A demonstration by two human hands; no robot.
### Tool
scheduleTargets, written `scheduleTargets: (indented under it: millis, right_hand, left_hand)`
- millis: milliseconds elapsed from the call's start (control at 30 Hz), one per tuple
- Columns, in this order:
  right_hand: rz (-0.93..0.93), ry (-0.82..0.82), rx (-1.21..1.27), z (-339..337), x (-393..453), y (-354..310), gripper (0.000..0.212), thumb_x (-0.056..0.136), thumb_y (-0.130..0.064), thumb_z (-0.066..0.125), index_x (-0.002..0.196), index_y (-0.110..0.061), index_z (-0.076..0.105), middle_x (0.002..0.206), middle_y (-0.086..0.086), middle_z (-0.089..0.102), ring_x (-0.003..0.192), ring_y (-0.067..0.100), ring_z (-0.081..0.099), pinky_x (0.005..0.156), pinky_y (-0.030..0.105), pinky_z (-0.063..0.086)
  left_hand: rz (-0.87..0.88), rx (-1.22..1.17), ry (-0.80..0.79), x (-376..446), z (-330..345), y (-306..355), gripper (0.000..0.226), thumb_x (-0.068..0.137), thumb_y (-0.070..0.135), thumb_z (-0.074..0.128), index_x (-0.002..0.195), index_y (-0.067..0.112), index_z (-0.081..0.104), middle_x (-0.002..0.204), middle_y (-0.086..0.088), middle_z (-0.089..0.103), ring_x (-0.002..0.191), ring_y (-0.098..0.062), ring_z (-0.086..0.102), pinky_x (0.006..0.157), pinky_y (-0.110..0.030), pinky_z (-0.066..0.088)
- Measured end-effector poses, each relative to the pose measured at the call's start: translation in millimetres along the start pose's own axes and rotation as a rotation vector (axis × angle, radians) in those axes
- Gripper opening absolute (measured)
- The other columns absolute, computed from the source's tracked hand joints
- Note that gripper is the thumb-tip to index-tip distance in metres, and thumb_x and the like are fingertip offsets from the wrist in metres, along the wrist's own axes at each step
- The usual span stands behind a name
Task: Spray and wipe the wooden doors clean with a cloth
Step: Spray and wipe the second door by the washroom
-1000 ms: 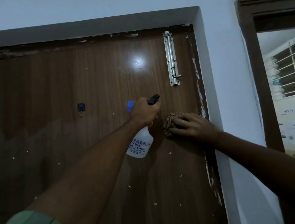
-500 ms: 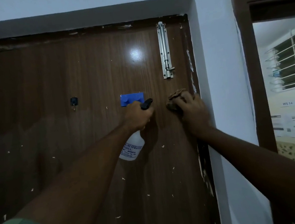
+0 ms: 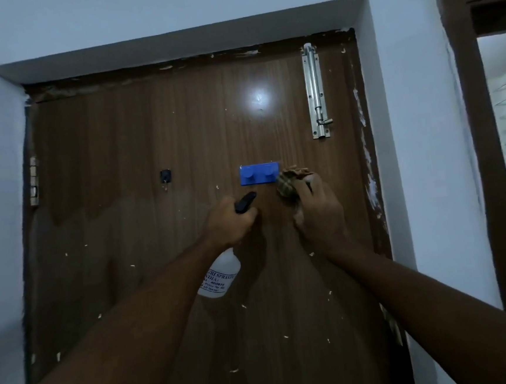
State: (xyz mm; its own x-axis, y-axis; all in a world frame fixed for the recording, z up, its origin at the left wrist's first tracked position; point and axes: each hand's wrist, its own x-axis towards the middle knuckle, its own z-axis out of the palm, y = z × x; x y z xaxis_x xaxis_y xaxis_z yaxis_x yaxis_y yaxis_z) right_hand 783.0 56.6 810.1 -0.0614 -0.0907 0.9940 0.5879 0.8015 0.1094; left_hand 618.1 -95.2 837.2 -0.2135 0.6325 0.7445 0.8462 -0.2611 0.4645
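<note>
We see both hands raised to a closed wooden door [image 3: 145, 232]. The right hand [image 3: 316, 213], its grip closed around a bunched checked cloth [image 3: 290, 179], presses the cloth to the panel just right of a blue two-peg hook [image 3: 259, 174], touching its right end. The left hand [image 3: 230, 224] has its grip wrapped around the neck of a white spray bottle [image 3: 219, 276], whose long axis hangs downward while its black nozzle [image 3: 245, 202] aims up at the hook. The cloth hand is nearer the door's latch edge, below the steel tower bolt [image 3: 315, 91]. We judge wiping to be under way. Pale flecks dot the veneer; its upper part looks darker than its lower. White walls [image 3: 416, 116] frame the door.
</note>
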Motion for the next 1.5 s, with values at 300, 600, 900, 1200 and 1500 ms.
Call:
scheduleTargets:
  millis: [300,600,900,1200,1500]
  right_hand:
    - [-0.627,-0.065,-0.004,71,37,-98,0.025,0.092,-0.007,0.068,0.117,-0.002,0.069,0.108,0.015,0.067,0.094,0.027,0.064,0.076,0.035,0.057]
    - [-0.189,-0.025,0.061,109,40,-169,0.047,0.088,-0.010,0.071,0.135,-0.012,0.062,0.136,0.013,0.059,0.118,0.031,0.057,0.091,0.040,0.055]
    - [-0.201,-0.012,-0.024,94,85,-138,0.041,0.088,-0.009,0.073,0.127,-0.015,0.063,0.129,0.007,0.062,0.111,0.030,0.057,0.082,0.045,0.056]
    - [-0.439,-0.173,-0.070,121,37,-203,0.040,0.084,-0.032,0.079,0.119,-0.016,0.069,0.128,0.015,0.062,0.109,0.031,0.062,0.077,0.038,0.059]
    - [0.000,-0.087,0.038,130,91,-249,0.033,0.086,-0.011,0.073,0.118,-0.014,0.063,0.109,0.006,0.050,0.083,0.020,0.053,0.056,0.029,0.043]
  left_hand:
    - [-0.008,0.007,0.100,-4,-73,-38,0.029,0.101,0.016,0.062,0.082,-0.006,0.067,0.072,-0.030,0.065,0.051,-0.024,0.055,0.047,-0.031,0.043]
    - [-0.032,0.083,0.157,-8,-150,-99,0.034,0.100,0.026,0.064,0.079,-0.001,0.071,0.069,-0.022,0.070,0.045,-0.026,0.061,0.044,-0.034,0.049]
    - [0.013,0.160,0.025,-8,-183,-118,0.030,0.101,0.022,0.067,0.077,0.003,0.068,0.073,-0.024,0.070,0.047,-0.017,0.056,0.044,-0.026,0.046]
    - [0.022,0.120,-0.075,-22,-204,-142,0.027,0.105,0.024,0.063,0.088,0.003,0.068,0.069,-0.017,0.066,0.047,-0.010,0.054,0.044,-0.018,0.043]
    - [0.009,0.121,-0.066,-10,-226,-155,0.028,0.102,0.021,0.064,0.090,-0.004,0.069,0.073,-0.022,0.070,0.042,-0.008,0.056,0.044,-0.021,0.047]
